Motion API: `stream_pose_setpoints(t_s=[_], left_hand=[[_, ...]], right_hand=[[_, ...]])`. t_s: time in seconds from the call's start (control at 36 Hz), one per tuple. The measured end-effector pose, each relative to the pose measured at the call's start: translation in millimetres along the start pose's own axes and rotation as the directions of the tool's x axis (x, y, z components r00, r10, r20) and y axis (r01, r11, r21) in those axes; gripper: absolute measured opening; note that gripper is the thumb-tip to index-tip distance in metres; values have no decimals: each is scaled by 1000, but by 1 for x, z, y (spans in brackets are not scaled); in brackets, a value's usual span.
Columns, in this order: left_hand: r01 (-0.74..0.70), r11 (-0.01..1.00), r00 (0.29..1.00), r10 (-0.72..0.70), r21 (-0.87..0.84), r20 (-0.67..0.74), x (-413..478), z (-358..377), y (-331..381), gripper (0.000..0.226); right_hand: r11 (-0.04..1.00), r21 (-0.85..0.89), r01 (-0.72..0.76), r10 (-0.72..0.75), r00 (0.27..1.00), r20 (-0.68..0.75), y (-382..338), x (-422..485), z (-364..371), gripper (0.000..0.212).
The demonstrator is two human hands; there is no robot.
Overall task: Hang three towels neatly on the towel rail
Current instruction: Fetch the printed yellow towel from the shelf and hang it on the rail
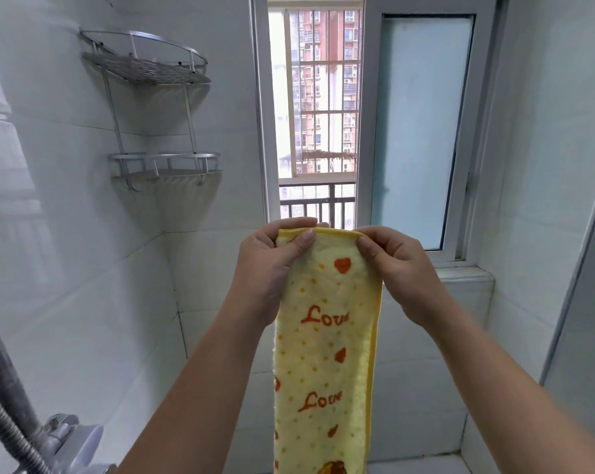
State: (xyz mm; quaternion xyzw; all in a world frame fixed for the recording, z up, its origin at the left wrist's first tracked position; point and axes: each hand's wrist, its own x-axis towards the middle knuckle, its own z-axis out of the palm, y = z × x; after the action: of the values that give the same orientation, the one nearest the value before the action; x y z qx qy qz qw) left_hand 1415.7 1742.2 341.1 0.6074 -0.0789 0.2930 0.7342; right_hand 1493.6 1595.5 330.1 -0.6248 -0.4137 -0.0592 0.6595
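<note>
In mid-air before the window (318,97): left hand (267,268) and right hand (397,266) each pinch a top corner of the yellow towel (323,357), thumbs on its near face. It hangs limp and narrow. Judged light, soft, grippy; hold the top hem. Rail not in view.

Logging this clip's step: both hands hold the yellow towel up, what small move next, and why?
Probably turn toward the rail, keeping both pinches: left hand and right hand hold the yellow towel hanging straight, and no rail shows.
</note>
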Motion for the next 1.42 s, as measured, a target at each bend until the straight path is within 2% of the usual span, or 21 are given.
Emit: stream_pose_setpoints(t_s=[0.14, 0.22, 0.36, 0.56, 0.72, 1.0, 1.22, 1.31, 1.42], left_hand=[[-22, 999, 999, 21, -25, -45, -1, 3, -1, 10], [-39, 999, 997, 39, 1, -60, -3, 5, -1, 9], [-41, 999, 998, 39, -29, -57, -6, 5, 2, 10], [-51, 999, 997, 50, -17, -57, -7, 3, 6, 14], [-34, 995, 996, 42, 93, -76, -11, -3, 6, 11], [-21, 982, 995, 39, 188, -88, -18, -6, 8, 19], [171, 985, 985, -171, 18, -13, -22, 1, 3, 49], [248, 964, 965, -254, 94, 68, -26, 3, -1, 63], [311, 941, 931, -330, 134, 156, -32, 6, -9, 58]], right_hand=[[998, -45, 39, -32, 989, 141, -4, -4, -4, 18], [996, -66, 68, -56, 983, 176, -6, -5, -5, 16], [993, -82, 86, -71, 982, 174, -8, -5, -6, 23], [975, -202, 96, -73, 990, 116, -12, -5, -4, 19], [958, -274, 79, -51, 993, 106, -17, -3, -3, 17], [980, -199, 0, 20, 995, 98, -23, -5, -8, 11], [998, 23, -62, 60, 996, 66, -28, -13, -12, 12], [997, 45, -65, 63, 997, 32, -30, -18, -16, 13], [996, 51, -68, 70, 997, -32, -34, -24, -25, 13]])
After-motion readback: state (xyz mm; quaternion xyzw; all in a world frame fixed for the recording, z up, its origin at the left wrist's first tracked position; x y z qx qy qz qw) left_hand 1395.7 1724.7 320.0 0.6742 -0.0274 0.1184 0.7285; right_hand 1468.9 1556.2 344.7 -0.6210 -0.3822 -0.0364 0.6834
